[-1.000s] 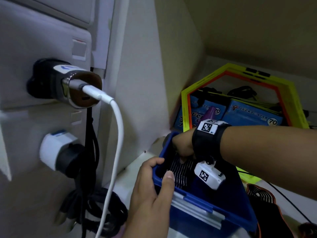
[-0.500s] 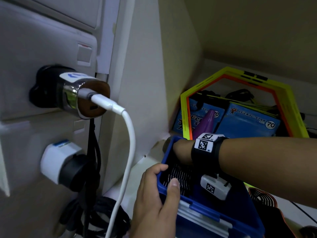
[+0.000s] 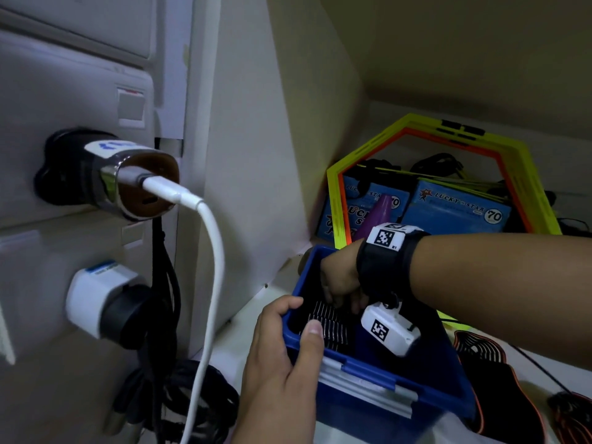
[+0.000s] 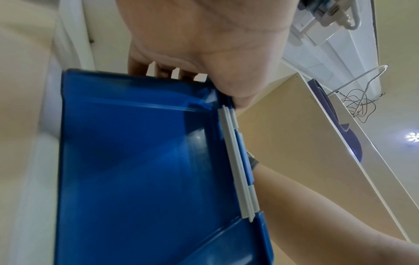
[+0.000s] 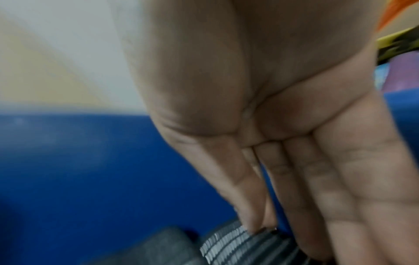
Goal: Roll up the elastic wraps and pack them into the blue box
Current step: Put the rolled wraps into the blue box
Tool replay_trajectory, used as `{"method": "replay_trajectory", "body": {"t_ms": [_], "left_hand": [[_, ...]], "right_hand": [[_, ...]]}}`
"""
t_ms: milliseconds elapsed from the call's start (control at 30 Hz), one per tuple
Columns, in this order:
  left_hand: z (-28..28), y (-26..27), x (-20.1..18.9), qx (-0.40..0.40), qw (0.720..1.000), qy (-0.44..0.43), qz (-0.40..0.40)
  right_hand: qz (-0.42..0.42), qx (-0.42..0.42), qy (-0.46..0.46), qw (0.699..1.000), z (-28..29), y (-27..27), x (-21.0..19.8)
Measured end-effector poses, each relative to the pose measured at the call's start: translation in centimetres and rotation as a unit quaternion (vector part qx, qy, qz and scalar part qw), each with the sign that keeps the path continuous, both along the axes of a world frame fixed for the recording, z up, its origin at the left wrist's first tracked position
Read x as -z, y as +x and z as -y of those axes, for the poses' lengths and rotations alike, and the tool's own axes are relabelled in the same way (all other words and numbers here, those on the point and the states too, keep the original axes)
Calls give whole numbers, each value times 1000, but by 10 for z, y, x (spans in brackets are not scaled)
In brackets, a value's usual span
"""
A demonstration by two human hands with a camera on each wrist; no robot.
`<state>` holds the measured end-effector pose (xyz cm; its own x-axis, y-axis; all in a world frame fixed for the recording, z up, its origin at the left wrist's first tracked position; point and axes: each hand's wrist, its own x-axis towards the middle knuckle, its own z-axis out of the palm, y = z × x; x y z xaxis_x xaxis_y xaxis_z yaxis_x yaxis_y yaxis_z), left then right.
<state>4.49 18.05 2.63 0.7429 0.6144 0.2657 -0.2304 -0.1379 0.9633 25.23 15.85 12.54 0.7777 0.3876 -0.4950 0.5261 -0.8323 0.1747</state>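
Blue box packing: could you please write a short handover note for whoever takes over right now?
Left hand: grips the blue box at its near left corner, thumb over the rim.
Right hand: inside the box, straight fingers pressing down on a rolled wrap.
Done: at least that one roll is in the box.
Left: a black-and-orange wrap lies outside, right of the box, not yet packed. How many more remain cannot be told.
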Motion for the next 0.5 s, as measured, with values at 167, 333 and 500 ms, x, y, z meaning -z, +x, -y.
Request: {"method": "replay_trajectory", "body": {"t_ms": [167,333,500], "left_hand": [[-2,5,3,-5,1000,-2,9],[-5,7,0,-4,1000,2,4],[-22,14,-7,-9,999,18,-31]], "right_hand": [[-61,46,134,988,34,-1,-39],[-35,58,224,972,94,4,-80],[21,90,270,958,163,14,-86]]}}
